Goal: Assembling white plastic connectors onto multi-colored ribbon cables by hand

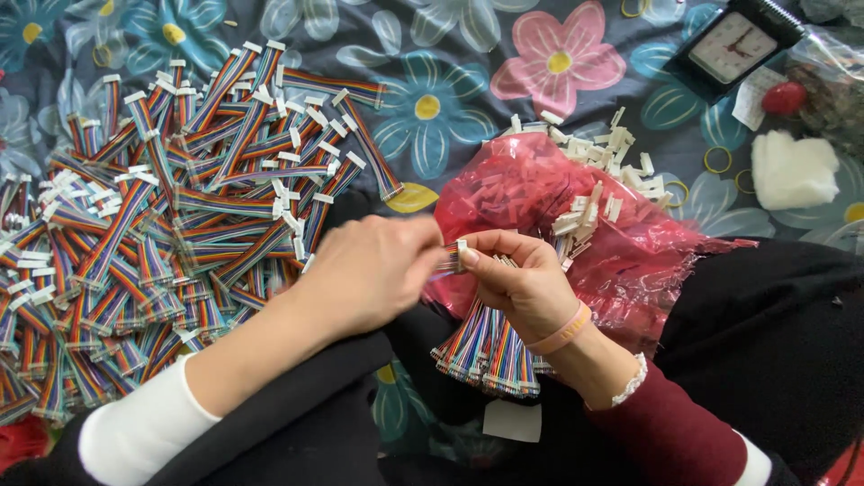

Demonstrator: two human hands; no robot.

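Together, both hands (450, 270) pinch a rainbow ribbon cable (453, 256) between fingertips.

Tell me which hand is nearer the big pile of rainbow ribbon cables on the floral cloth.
Left. The left hand sits at the right edge of the pile of rainbow ribbon cables. The right hand is farther right, over the red plastic bag, gripping a bundle of cables.

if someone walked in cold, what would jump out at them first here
Most likely the big heap of rainbow ribbon cables with white plug ends, spread over the flowered cloth on the left. Next, at centre, the left hand and right hand meet on one cable end, the right also gripping a bundle of cables. Behind them lies a red plastic bag strewn with white connectors.
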